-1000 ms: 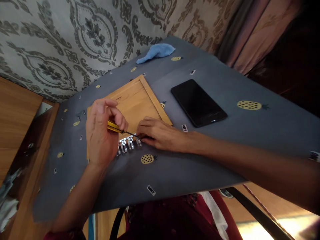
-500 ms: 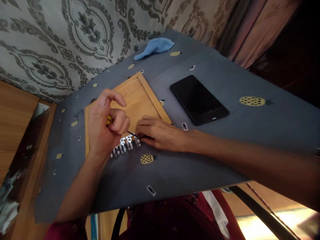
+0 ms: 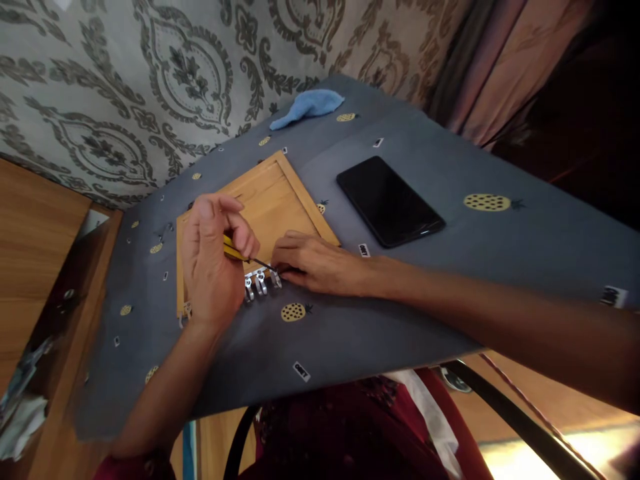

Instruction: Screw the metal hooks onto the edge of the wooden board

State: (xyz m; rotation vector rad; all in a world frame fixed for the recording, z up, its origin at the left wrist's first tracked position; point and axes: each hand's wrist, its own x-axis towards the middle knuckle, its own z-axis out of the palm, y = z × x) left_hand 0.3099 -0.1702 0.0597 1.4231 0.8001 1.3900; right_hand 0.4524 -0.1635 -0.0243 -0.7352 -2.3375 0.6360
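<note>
Far-L hook: one metal hook [image 3: 184, 319] shows just L of our L-hand grip, at the board's near-L corner.
L hand: our L hand [image 3: 213, 263] has its fingers curled round the yellow hndl of the screwdriver [image 3: 237, 253], clamped on it w/ the palm turned R.
Screwdriver axis: from L grip it runs R & slightly toward us; thin dark shaft, tip at the R-most visible hook.
Board: wooden board [image 3: 280, 193] lies flat beyond & R of L grip, partly under both hands in our view.
Hook strip: metal hook strip [image 3: 261, 281] is just R of & slightly nearer us than L grip, along the board's near edge; long axis roughly L–R, middle hidden behind our L hand.
Nearer hand: R hand [image 3: 320, 263] is closer to the tip, right beside it; L sits back at the hndl.
R grip: fingertips bunched at the strip's R end; can't tell what they pinch, if anything.
Phone: black phone [image 3: 390, 201] lies R of & beyond R grip, apart.
</note>
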